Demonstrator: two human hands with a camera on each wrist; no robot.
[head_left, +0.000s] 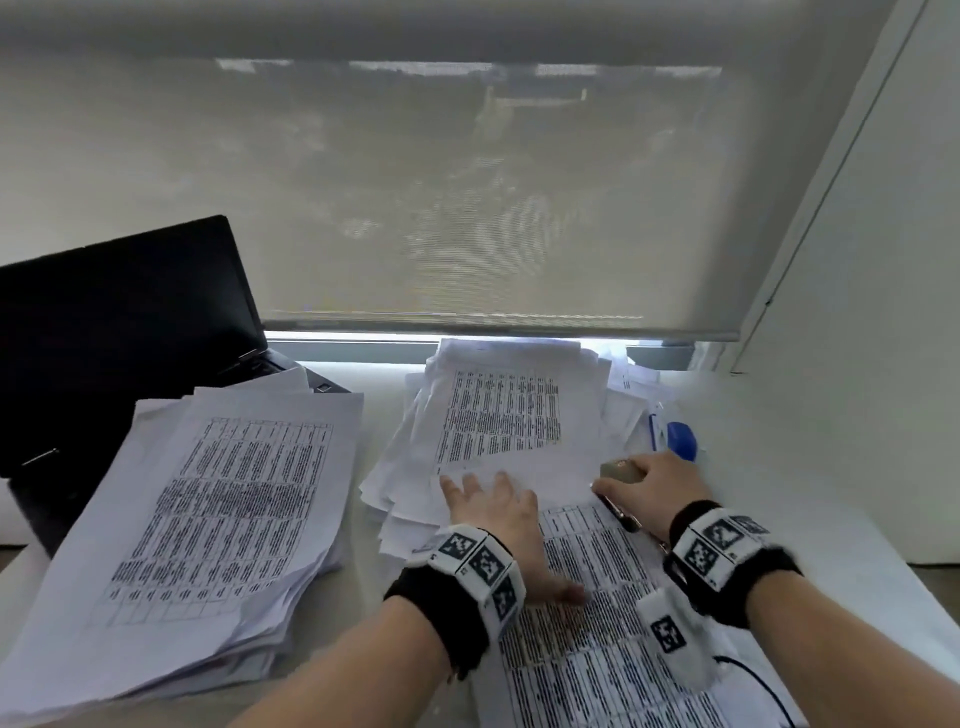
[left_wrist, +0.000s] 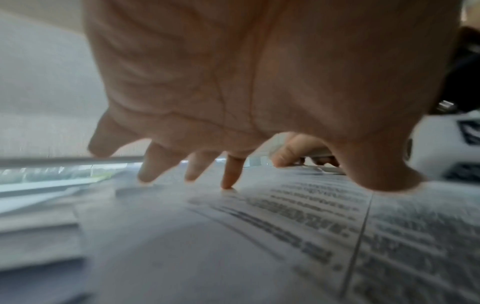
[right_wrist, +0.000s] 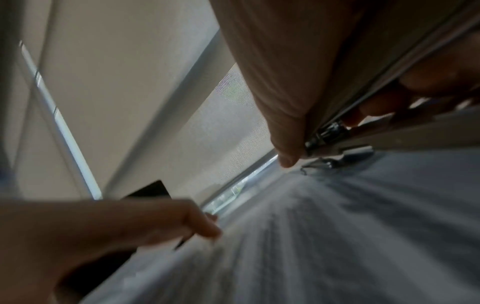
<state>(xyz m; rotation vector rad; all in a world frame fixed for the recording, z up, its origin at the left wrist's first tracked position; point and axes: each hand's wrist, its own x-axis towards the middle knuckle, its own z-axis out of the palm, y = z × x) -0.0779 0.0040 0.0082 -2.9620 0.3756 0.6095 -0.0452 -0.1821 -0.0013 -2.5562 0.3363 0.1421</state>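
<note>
A printed sheet set lies nearest me, covered in table text. My left hand lies flat on it with fingers spread, the fingertips touching paper. My right hand grips a beige stapler at the sheets' top right corner. In the right wrist view the thumb lies along the stapler, whose metal mouth sits over the paper. The other fingers curl round its far side.
A loose pile of printed pages sits behind my hands, and a thick stack lies left, partly over an open black laptop. A blue object lies right of the pile. A lowered roller blind backs the desk.
</note>
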